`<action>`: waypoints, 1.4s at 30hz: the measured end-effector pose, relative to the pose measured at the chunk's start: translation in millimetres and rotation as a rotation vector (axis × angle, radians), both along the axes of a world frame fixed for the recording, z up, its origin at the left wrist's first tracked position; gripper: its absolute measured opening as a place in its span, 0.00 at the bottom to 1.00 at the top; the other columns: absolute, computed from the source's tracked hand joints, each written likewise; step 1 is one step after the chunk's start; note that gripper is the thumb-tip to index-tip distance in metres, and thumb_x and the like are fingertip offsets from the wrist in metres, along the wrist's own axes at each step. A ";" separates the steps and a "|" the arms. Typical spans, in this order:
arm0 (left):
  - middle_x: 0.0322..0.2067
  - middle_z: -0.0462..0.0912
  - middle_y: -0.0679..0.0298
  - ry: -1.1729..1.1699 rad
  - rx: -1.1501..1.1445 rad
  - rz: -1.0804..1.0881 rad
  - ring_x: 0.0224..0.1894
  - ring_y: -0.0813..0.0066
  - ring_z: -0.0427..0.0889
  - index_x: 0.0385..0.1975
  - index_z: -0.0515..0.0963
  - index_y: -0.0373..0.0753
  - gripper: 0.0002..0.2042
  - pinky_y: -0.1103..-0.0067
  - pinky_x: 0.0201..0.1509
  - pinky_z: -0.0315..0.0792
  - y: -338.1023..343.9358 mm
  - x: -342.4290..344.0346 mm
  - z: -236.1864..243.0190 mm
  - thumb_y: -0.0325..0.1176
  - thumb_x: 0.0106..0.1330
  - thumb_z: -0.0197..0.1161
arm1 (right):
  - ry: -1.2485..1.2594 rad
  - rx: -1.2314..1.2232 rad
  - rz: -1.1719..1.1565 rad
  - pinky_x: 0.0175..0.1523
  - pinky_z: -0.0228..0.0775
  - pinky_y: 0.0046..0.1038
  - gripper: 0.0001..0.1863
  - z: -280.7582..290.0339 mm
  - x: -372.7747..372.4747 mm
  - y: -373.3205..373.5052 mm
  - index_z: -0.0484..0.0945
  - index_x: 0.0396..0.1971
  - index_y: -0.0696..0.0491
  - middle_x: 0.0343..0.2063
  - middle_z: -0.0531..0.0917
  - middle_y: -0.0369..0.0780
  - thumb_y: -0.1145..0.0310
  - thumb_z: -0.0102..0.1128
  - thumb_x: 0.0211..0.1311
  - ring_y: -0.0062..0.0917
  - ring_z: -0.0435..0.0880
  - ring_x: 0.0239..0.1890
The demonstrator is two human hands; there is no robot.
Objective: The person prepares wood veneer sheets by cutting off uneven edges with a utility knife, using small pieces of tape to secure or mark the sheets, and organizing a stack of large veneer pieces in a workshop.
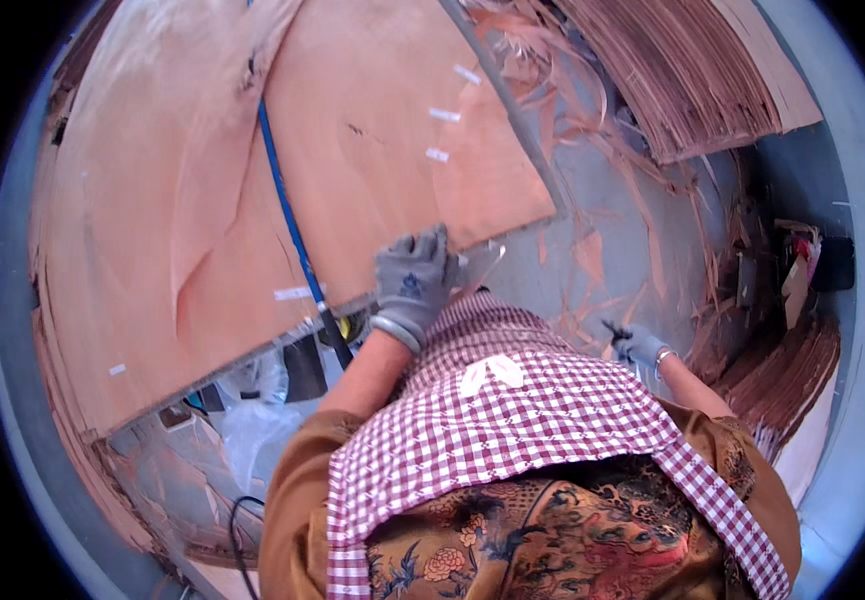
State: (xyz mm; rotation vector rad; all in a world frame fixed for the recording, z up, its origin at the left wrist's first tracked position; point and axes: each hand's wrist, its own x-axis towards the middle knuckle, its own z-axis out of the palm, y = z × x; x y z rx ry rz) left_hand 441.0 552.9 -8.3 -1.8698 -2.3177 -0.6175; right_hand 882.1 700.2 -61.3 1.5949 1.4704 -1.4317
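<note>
A broad sheet of light brown wood veneer (372, 150) lies before me, with several short white tape strips (443, 115) on it. My left hand (412, 285), in a grey glove, rests at its near edge; the fingers are closed and bent, and what lies under them is hidden. Off to the right, away from the sheet, my right hand (640, 345), also gloved, is closed around a small dark tool (614, 330) whose kind I cannot make out. A loose veneer piece (217, 170) with a ragged edge overlaps the sheet on the left.
A blue bar (282, 190) runs across the sheet to a black end. Torn veneer scraps (589, 255) litter the grey floor. Veneer stacks stand at the far right (687, 75) and near right (782, 375). Below the sheet hangs a clear plastic bag (255, 425); a black cable (236, 535) curves nearby.
</note>
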 end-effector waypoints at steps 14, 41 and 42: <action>0.39 0.76 0.62 0.029 -0.021 0.039 0.34 0.62 0.75 0.48 0.75 0.37 0.21 0.68 0.34 0.68 1.7 -7.7 -7.0 0.39 0.54 0.59 | 0.890 0.310 0.214 0.36 0.67 0.17 0.12 125.3 -291.3 25.9 0.74 0.43 0.57 0.30 0.77 0.32 0.71 0.56 0.60 0.12 0.73 0.32; 0.53 0.72 0.55 0.079 -0.126 -0.007 0.58 0.57 0.69 0.51 0.71 0.38 0.22 0.61 0.64 0.56 -0.3 -5.4 -7.6 0.40 0.58 0.57 | 0.685 0.422 0.472 0.41 0.70 0.31 0.10 60.3 -360.9 31.7 0.76 0.34 0.54 0.30 0.81 0.46 0.66 0.57 0.53 0.36 0.81 0.35; 0.53 0.73 0.55 0.056 -0.122 -0.011 0.58 0.57 0.68 0.52 0.71 0.38 0.22 0.61 0.64 0.56 -0.5 -6.5 -8.5 0.40 0.59 0.57 | 0.659 0.444 0.500 0.41 0.70 0.32 0.10 62.2 -362.4 31.2 0.76 0.34 0.54 0.30 0.81 0.46 0.66 0.57 0.53 0.37 0.80 0.35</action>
